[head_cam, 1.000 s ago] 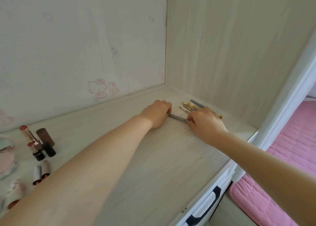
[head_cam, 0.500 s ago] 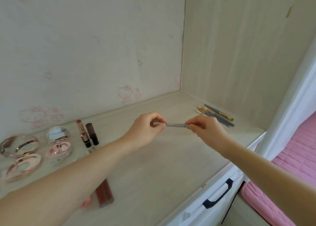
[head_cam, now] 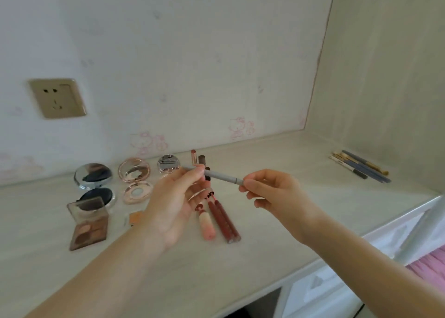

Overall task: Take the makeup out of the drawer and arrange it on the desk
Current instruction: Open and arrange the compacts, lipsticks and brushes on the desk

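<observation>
Grey pencil point(head_cam: 220, 176) pinched between both hands.

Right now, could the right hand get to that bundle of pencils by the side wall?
Probably yes. The desk between the right hand and the pencils lies bare, but that hand pinches one end of the grey pencil, so it must let go first.
</observation>
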{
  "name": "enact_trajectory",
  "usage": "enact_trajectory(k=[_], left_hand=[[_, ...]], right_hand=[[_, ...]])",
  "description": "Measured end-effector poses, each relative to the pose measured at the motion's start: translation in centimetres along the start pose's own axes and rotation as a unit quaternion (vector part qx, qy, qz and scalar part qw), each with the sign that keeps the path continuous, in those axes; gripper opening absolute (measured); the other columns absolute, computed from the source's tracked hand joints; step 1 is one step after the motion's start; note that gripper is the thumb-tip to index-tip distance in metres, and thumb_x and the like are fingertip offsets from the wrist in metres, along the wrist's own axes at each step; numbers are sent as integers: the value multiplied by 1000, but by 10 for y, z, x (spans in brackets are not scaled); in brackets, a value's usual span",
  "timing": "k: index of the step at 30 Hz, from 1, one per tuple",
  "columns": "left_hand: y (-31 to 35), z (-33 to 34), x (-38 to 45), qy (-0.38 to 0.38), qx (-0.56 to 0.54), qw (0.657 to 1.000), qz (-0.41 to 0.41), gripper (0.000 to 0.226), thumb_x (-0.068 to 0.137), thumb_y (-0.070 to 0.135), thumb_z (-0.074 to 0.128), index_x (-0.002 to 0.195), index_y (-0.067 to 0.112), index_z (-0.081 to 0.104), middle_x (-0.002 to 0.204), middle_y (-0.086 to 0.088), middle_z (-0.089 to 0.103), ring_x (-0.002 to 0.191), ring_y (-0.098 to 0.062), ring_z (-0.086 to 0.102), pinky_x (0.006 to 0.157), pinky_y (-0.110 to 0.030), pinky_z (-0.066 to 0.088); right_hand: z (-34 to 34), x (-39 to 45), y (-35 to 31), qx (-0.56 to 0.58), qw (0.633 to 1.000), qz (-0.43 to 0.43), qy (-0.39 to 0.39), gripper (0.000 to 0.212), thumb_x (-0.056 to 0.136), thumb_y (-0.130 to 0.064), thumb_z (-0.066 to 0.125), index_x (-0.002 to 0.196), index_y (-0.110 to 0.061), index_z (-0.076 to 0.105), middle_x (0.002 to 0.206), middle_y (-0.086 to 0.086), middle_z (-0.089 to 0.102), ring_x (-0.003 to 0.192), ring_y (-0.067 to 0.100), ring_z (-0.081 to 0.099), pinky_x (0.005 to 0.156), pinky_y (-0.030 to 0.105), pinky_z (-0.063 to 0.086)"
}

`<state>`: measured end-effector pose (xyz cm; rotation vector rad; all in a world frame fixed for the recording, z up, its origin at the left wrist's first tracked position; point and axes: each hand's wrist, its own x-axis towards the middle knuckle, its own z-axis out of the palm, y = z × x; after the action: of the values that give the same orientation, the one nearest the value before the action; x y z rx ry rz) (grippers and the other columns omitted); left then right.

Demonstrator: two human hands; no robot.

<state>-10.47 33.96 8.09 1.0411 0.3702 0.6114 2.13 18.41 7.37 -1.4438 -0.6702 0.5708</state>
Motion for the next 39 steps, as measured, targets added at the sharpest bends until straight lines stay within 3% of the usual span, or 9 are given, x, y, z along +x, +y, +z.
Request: enact_trajectory(k=[4, 10, 15, 22, 25, 29, 32, 36, 39], left_hand=[[14, -35, -17, 37, -13, 999, 10, 10, 87, 9, 63, 88, 14, 72, 79, -1, 68, 73, -13, 66, 66, -24, 52], [19, -77, -44, 42, 96, 991, 82, 18, 92, 10, 58, 101, 11, 73, 105, -5, 73, 100, -17, 69, 81, -30, 52], [28, -102, -52, 59, 141, 980, 129, 18, 92, 11, 57, 104, 12, 71, 102, -8, 74, 105, -21, 67, 92, -39, 49], [38, -131, -53, 64, 246, 951, 179, 17, 91, 14, 62, 93, 25, 74, 78, -5, 73, 77, -15, 72, 66, -15, 53], [38, -141, -50, 55, 411, 889, 195, 15, 89, 13, 65, 91, 27, 72, 70, 5, 69, 66, -6, 67, 62, -13, 49], [33, -144, -52, 23, 579, 754, 309, 14, 87, 11, 68, 98, 19, 70, 77, 21, 55, 73, 3, 54, 64, -8, 39], [35, -144, -54, -4, 643, 694, 323, 14, 89, 17, 65, 101, 23, 69, 87, 19, 54, 75, 2, 49, 63, -16, 40], [36, -144, -58, -6, 734, 579, 354, 14, 87, 20, 67, 100, 22, 71, 86, 11, 62, 78, -16, 59, 52, -27, 45], [35, -147, -56, -13, 755, 536, 378, 16, 84, 15, 71, 100, 18, 73, 83, 6, 64, 73, -22, 60, 53, -30, 49]], right_hand=[[48, -1, -1, -6, 999, 9, -30, 7, 88, -16, 66, 87, -11, 70, 83, 5, 75, 70, 11, 63, 62, 23, 51], [110, -3, 1, -32, 996, 11, -77, 11, 90, -20, 64, 88, -11, 70, 78, 3, 74, 65, 8, 62, 58, 22, 49], [146, -9, 11, -77, 986, 31, -142, 11, 92, -26, 60, 89, -20, 69, 85, -3, 75, 76, 7, 67, 68, 23, 55], [160, -10, 12, -172, 975, -38, -138, 18, 93, -23, 58, 109, -29, 61, 100, -9, 70, 85, 4, 68, 72, 25, 59], [159, -3, 5, -154, 981, -95, -66, 30, 95, -30, 53, 125, -33, 51, 104, -13, 66, 87, 4, 67, 72, 25, 57], [160, 0, 11, -214, 958, -186, -33, 30, 96, -31, 51, 125, -39, 51, 102, -20, 62, 90, -2, 61, 72, 13, 50], [161, -7, 25, -320, 907, -274, -7, 19, 94, -23, 57, 109, -32, 65, 91, -21, 63, 86, -2, 58, 72, 12, 47], [158, -10, 39, -398, 856, -330, 2, 16, 92, -21, 62, 104, -21, 71, 96, -11, 68, 92, 9, 59, 79, 28, 50], [154, -10, 44, -450, 805, -385, 13, 12, 89, -17, 67, 99, -15, 73, 90, -6, 70, 87, 17, 60, 76, 32, 50]])
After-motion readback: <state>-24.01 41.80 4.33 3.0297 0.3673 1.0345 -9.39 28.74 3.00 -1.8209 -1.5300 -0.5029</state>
